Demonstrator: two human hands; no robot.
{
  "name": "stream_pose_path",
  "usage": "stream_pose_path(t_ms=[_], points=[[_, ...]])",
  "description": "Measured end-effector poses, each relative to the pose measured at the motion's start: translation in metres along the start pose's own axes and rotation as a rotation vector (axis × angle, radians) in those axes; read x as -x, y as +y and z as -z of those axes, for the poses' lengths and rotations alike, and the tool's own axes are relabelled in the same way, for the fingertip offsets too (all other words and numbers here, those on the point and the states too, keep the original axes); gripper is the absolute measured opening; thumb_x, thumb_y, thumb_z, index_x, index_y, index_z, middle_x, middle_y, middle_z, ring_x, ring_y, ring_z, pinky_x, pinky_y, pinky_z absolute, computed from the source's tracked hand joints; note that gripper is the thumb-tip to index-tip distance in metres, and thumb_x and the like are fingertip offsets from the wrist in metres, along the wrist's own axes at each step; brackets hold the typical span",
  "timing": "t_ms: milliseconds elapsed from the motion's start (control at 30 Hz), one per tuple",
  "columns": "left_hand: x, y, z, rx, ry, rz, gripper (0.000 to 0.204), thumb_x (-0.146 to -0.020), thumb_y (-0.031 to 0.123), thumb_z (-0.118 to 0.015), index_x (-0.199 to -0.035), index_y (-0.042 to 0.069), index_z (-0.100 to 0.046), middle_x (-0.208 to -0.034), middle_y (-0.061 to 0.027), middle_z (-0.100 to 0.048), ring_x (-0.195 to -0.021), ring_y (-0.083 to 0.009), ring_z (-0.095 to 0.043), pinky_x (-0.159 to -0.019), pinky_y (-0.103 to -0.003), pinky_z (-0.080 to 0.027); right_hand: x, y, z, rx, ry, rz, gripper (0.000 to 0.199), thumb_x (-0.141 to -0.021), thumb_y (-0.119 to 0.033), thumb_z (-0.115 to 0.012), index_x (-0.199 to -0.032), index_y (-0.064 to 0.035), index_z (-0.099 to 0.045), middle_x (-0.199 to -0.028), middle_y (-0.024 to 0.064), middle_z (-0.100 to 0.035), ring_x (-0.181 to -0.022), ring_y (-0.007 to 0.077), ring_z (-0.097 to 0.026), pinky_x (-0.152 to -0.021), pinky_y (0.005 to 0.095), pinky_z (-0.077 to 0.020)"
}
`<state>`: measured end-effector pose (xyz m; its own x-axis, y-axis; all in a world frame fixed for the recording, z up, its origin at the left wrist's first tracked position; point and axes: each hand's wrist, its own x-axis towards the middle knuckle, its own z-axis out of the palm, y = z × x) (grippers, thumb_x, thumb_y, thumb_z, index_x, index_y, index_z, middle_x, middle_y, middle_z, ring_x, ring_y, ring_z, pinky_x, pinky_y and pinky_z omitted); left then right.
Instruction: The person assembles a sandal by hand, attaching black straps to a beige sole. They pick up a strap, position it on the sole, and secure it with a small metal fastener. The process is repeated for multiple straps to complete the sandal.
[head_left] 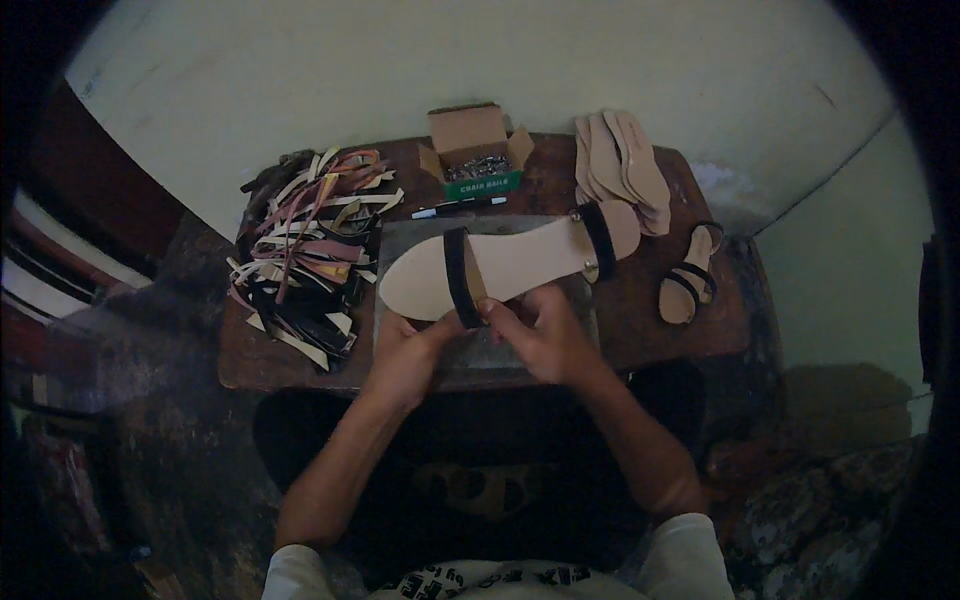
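Note:
A beige sandal (520, 258) with two black straps lies sideways across both hands, above a grey slab on the table. Its toe end points left, and gold-coloured fittings show by the strap at the right end. My left hand (408, 355) is closed on the near edge, by the wide front strap; some of its fingers are hidden under the sole. Close beside it, my right hand (540, 335) grips the same edge, its thumb pressed at the lower end of that front strap.
A pile of mixed strap strips (310, 250) covers the table's left side. An open green box of nails (482, 172) and a pen (460, 208) lie behind the grey slab (400, 235). At the right are stacked beige soles (622, 165) and another black-strapped sandal (690, 275).

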<state>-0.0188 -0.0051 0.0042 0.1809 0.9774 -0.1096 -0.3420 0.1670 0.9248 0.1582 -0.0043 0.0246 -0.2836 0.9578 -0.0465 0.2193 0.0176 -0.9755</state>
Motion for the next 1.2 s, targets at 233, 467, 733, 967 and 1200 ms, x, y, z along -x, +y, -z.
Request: stream_pose_path(t_ms=[233, 467, 733, 967, 1200], points=[[0.002, 0.007, 0.008, -0.005, -0.017, 0.145, 0.038, -0.089, 0.009, -0.064, -0.125, 0.002, -0.055, -0.117, -0.0086, -0.064, -0.104, -0.0202, -0.063, -0.088, -0.036, -0.053, -0.002, 0.018, -0.012, -0.137, 0.115, 0.054, 0.029, -0.093, -0.015, -0.063, -0.117, 0.0008, -0.061, -0.104, 0.0091, -0.067, -0.090, 0.0127, -0.062, -0.075, 0.0296, -0.0508], [-0.020, 0.002, 0.018, -0.142, 0.038, 0.095, 0.030, -0.089, 0.013, -0.067, -0.114, 0.000, -0.061, -0.105, -0.0071, -0.068, -0.090, -0.0155, -0.065, -0.078, -0.029, -0.053, -0.017, 0.024, -0.001, -0.376, 0.092, -0.192, 0.029, -0.092, -0.020, -0.067, -0.111, 0.0004, -0.060, -0.095, 0.0088, -0.066, -0.078, 0.0161, -0.063, -0.068, 0.0306, -0.0515], [-0.027, -0.001, 0.028, -0.237, 0.138, 0.093, 0.032, -0.087, 0.010, -0.068, -0.116, 0.000, -0.060, -0.100, -0.0065, -0.068, -0.087, -0.0140, -0.066, -0.076, -0.027, -0.053, -0.023, 0.019, 0.019, -0.524, 0.481, -0.076, 0.028, -0.090, -0.021, -0.069, -0.108, -0.0016, -0.059, -0.098, 0.0082, -0.064, -0.079, 0.0163, -0.063, -0.068, 0.0314, -0.0520], [-0.029, 0.000, 0.019, -0.135, 0.236, -0.141, 0.045, -0.084, 0.012, -0.075, -0.123, 0.000, -0.057, -0.109, -0.0099, -0.066, -0.087, -0.0128, -0.063, -0.075, -0.028, -0.053, -0.030, 0.036, 0.028, -0.432, 0.486, -0.027, 0.034, -0.089, -0.017, -0.070, -0.116, 0.0017, -0.059, -0.096, 0.0096, -0.067, -0.075, 0.0156, -0.065, -0.064, 0.0291, -0.0547], [-0.028, -0.004, 0.027, -0.586, 0.069, -0.042, 0.039, -0.084, 0.010, -0.076, -0.121, 0.005, -0.064, -0.110, -0.0078, -0.065, -0.088, -0.0125, -0.064, -0.074, -0.026, -0.052, -0.034, 0.041, 0.033, -0.318, 0.555, 0.047, 0.045, -0.088, -0.011, -0.070, -0.124, 0.0100, -0.054, -0.097, 0.0165, -0.068, -0.081, 0.0192, -0.067, -0.062, 0.0285, -0.0583]])
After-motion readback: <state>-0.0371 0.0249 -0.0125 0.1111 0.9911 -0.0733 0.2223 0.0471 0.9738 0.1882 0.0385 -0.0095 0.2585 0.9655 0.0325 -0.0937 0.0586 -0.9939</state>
